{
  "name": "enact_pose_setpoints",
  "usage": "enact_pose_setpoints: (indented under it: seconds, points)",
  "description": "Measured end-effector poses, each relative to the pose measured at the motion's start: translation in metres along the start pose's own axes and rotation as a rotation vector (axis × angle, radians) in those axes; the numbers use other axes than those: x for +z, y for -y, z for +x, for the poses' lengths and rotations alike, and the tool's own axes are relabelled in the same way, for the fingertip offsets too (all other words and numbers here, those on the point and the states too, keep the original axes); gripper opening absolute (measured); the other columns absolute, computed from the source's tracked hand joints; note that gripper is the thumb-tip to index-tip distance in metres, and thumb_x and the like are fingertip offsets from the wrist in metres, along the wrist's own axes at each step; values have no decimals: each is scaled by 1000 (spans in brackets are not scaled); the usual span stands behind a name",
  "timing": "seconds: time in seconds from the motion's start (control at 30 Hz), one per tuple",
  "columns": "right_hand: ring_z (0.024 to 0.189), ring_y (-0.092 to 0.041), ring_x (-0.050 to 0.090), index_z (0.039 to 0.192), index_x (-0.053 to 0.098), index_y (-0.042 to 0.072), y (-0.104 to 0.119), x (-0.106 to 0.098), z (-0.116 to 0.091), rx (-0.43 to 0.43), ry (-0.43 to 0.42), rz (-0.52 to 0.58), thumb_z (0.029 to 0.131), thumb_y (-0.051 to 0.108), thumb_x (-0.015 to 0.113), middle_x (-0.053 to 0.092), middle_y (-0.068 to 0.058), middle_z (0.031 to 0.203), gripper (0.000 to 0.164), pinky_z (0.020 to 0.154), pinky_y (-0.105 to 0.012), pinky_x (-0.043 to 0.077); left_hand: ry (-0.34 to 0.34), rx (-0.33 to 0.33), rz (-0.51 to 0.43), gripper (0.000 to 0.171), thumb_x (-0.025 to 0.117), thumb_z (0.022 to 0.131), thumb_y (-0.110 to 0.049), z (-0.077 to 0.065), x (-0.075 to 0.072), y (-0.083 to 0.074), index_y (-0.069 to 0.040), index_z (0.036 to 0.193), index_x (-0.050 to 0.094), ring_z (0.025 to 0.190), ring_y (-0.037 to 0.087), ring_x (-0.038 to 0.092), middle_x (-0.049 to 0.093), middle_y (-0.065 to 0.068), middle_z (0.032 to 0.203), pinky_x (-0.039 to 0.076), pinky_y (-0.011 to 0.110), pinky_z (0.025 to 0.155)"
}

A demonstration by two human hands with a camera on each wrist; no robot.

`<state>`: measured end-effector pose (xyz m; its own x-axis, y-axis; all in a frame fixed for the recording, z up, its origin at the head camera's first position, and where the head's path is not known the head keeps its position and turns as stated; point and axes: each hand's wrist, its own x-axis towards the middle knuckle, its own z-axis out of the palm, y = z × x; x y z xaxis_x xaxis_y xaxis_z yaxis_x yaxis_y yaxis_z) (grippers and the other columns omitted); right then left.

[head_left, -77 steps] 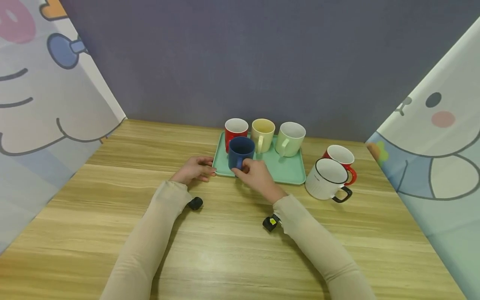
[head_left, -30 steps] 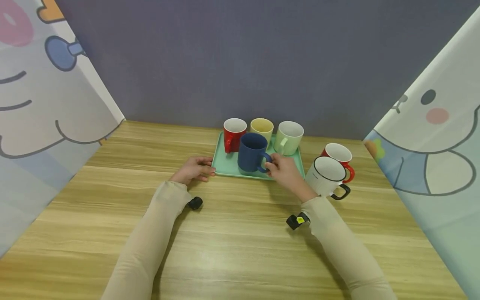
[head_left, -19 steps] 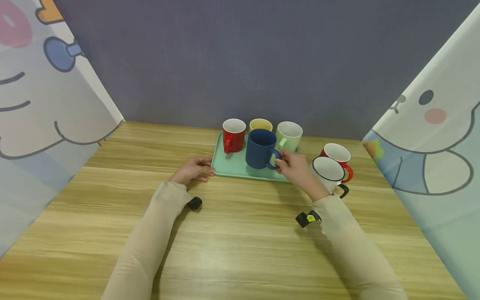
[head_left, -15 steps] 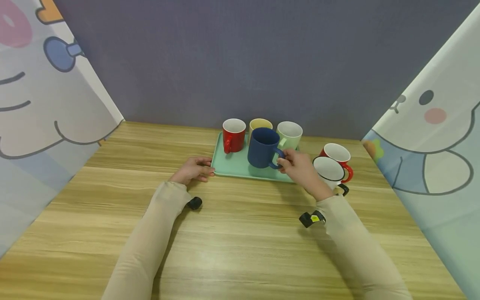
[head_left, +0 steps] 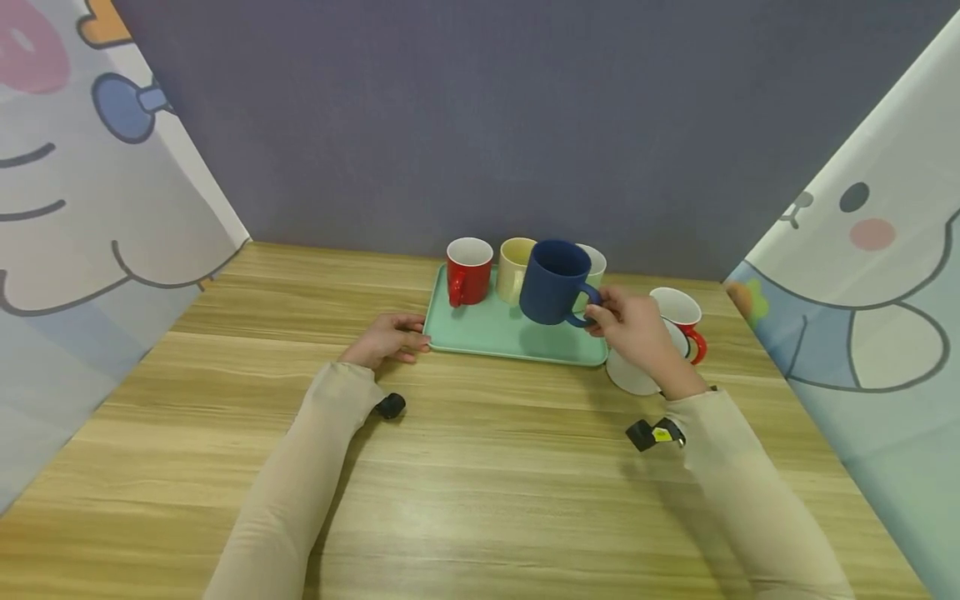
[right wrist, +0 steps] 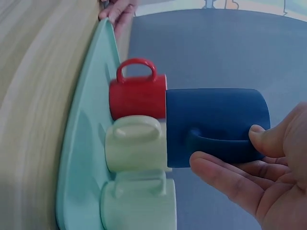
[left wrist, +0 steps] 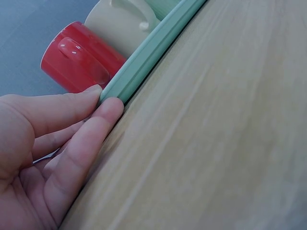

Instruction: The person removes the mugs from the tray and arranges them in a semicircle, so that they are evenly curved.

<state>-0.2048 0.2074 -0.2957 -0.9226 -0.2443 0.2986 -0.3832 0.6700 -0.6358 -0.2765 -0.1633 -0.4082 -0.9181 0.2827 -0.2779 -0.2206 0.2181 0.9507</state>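
My right hand (head_left: 633, 327) grips the handle of a dark blue mug (head_left: 553, 282) and holds it lifted above the right part of a mint green tray (head_left: 480, 333). The right wrist view shows the blue mug (right wrist: 216, 125) off the tray (right wrist: 79, 158), with my right hand (right wrist: 249, 175) curled round its handle. A red mug (head_left: 468, 271), a cream mug (head_left: 514, 265) and a pale green mug (head_left: 595, 262) stand along the tray's far side. My left hand (head_left: 388, 339) rests on the table, fingertips (left wrist: 103, 108) touching the tray's left edge (left wrist: 144, 55).
A white mug with a black rim (head_left: 633, 375) and a red-handled white mug (head_left: 678, 317) stand on the wooden table (head_left: 450, 483) right of the tray, partly behind my right hand. Cartoon-print cloth panels rise at both sides, and a grey wall stands at the back.
My right hand has lifted the blue mug off the tray's front left area and carried it up and to the right. The left hand has stayed at the tray's edge.
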Motion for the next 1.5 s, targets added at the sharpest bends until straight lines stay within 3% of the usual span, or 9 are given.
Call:
enact_pose_setpoints:
  seconds: [0.13,0.33,0.57,0.7,0.8,1.03,1.5]
  points:
    - [79,-37,72,107,60,-13,-2,-11,-3,13,-23,-11,101,3,57,69,-28,94,18,67,-28,60,4,3,-9,60,65,95,-2,1,1,0,4,149,39,88,11,68,47,19,138,58,26,72]
    - [77,-37,72,106,59,-15,-8,-28,-7,10,-61,-33,101,2,55,69,-31,96,18,62,-13,54,6,4,-13,62,66,96,-3,2,1,0,4,150,37,87,10,68,46,19,138,58,25,71]
    - [68,1,65,113,53,-19,-17,-44,-10,35,-87,35,102,1,50,64,-37,99,23,64,-17,56,-6,-7,-9,61,66,95,-3,2,1,1,2,150,39,87,10,68,48,18,136,58,25,70]
    - [68,12,60,113,52,-21,-21,-54,-13,37,-126,58,102,-2,50,61,-41,101,23,64,-15,56,-4,-8,-2,61,66,95,-4,1,0,1,2,150,39,89,11,68,48,18,136,58,25,72]
    - [65,17,57,115,53,-21,-23,-63,-15,58,-146,-8,102,2,51,63,-40,103,26,61,-11,53,1,-5,2,62,67,95,-5,1,0,0,2,150,40,91,13,68,48,18,136,58,26,73]
    - [65,16,56,119,50,-20,-29,-80,-19,156,-146,-43,105,9,46,61,-41,109,32,61,-8,50,17,20,-16,64,69,93,-6,-2,-1,0,6,149,38,91,14,68,50,16,131,58,25,71]
    - [63,18,55,117,50,-23,-53,-99,-25,171,-283,-48,103,1,46,57,-46,110,29,59,-8,51,6,2,-12,62,66,95,-3,2,-1,1,3,150,38,89,11,67,46,18,136,58,26,72]
